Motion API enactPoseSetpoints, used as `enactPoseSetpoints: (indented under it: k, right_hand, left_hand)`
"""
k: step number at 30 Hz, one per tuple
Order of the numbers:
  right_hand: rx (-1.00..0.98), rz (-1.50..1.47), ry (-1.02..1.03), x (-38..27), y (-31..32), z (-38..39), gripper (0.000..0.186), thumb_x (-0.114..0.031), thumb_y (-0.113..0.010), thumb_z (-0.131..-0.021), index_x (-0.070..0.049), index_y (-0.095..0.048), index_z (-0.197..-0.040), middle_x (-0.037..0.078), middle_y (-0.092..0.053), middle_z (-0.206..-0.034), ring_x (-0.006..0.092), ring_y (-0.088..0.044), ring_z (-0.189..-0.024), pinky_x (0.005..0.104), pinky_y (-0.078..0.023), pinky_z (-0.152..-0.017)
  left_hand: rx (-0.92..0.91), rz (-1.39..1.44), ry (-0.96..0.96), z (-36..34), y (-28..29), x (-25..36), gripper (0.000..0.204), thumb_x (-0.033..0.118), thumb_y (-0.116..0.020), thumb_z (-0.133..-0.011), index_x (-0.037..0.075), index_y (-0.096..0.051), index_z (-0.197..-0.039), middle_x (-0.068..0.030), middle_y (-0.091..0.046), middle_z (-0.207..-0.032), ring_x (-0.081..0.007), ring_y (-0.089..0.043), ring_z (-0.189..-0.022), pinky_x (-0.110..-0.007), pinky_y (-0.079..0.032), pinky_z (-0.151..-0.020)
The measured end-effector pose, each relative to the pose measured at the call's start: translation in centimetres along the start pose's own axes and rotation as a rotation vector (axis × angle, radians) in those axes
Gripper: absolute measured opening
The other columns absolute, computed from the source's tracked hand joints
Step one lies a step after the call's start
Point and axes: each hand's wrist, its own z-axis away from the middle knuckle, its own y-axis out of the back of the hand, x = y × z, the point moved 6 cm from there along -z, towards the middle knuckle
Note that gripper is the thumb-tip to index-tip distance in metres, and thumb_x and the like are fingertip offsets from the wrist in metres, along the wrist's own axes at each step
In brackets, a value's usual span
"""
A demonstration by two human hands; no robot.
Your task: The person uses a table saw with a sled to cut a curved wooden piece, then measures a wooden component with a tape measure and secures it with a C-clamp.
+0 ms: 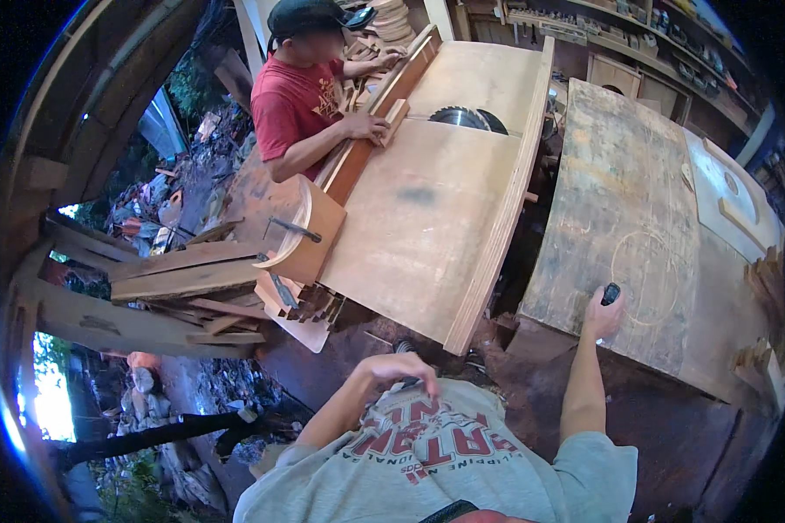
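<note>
My right hand (604, 315) rests at the near edge of the worn plywood table (619, 192). Its fingers are closed round a small black rounded object (611, 294), too small to name. Close to it, a faint oval line marks the tabletop. In front of my shirt hangs my left hand (399, 370), its fingers loosely bent and apart, with nothing seen in it. Ahead of me is a table saw (410, 218), its toothed blade (459, 118) standing up through a slot in the plywood top.
Across the saw a person (298, 96) in a red shirt and dark cap keeps a hand on a wood strip by the long fence (379, 109). A clamp (295, 229) grips a curved wooden block at the near left corner. Planks (187, 270) lie left; shelves (654, 52) line the back.
</note>
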Motion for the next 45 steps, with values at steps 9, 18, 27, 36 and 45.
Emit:
enactPoseSetpoints:
  k: [9, 18, 27, 36, 45]
  right_hand:
    - [-0.032, 0.007, 0.014, -1.3, 1.6, 0.8, 0.058, -0.041, -0.070, -0.087, -0.008, -0.061, -0.133, 0.021, -0.067, -0.124, 0.0424, -0.062, -0.114, 0.0512, -0.048, -0.097]
    - [-0.071, 0.040, -0.020, 0.6, 0.7, 0.6, 0.059, -0.046, -0.070, -0.086, -0.011, -0.061, -0.133, 0.021, -0.070, -0.117, 0.0426, -0.064, -0.110, 0.0522, -0.048, -0.095]
    - [-0.142, 0.163, -0.165, 9.2, 5.0, -0.2, 0.067, -0.057, -0.072, -0.083, -0.009, -0.066, -0.129, 0.022, -0.070, -0.121, 0.0426, -0.067, -0.110, 0.0510, -0.051, -0.095]
    - [-0.172, 0.306, 0.031, 15.2, 11.1, -3.0, 0.074, -0.050, -0.075, -0.075, 0.000, -0.063, -0.127, 0.031, -0.067, -0.120, 0.0455, -0.065, -0.113, 0.0525, -0.051, -0.097]
    - [-0.473, 0.553, -0.003, 12.7, 9.1, -4.0, 0.079, -0.054, -0.078, -0.074, 0.001, -0.065, -0.128, 0.027, -0.068, -0.124, 0.0425, -0.066, -0.116, 0.0501, -0.052, -0.098]
  left_hand:
    - [1.077, 0.090, 0.842, 20.0, 3.8, -33.5, 0.056, 0.052, -0.055, -0.100, 0.003, -0.072, -0.118, -0.0147, -0.072, -0.115, -0.0271, -0.066, -0.111, -0.038, -0.050, -0.098]
    - [0.793, -0.428, 1.103, 20.8, 1.6, -35.6, 0.053, 0.046, -0.063, -0.095, 0.002, -0.070, -0.124, -0.0190, -0.072, -0.121, -0.0303, -0.067, -0.117, -0.044, -0.051, -0.099]
    - [1.166, -0.542, 0.533, 17.1, 10.5, -32.1, 0.046, 0.045, -0.062, -0.091, 0.009, -0.075, -0.117, -0.0178, -0.072, -0.121, -0.0365, -0.066, -0.118, -0.045, -0.050, -0.102]
    - [1.010, -0.562, 0.521, 14.4, 8.0, -31.8, 0.045, 0.046, -0.064, -0.091, 0.013, -0.075, -0.120, -0.0148, -0.071, -0.127, -0.0344, -0.065, -0.121, -0.045, -0.050, -0.104]
    - [1.236, -0.384, 0.707, 24.3, 4.5, -40.5, 0.045, 0.045, -0.063, -0.091, 0.015, -0.075, -0.122, -0.0143, -0.069, -0.131, -0.0333, -0.064, -0.123, -0.042, -0.048, -0.106]
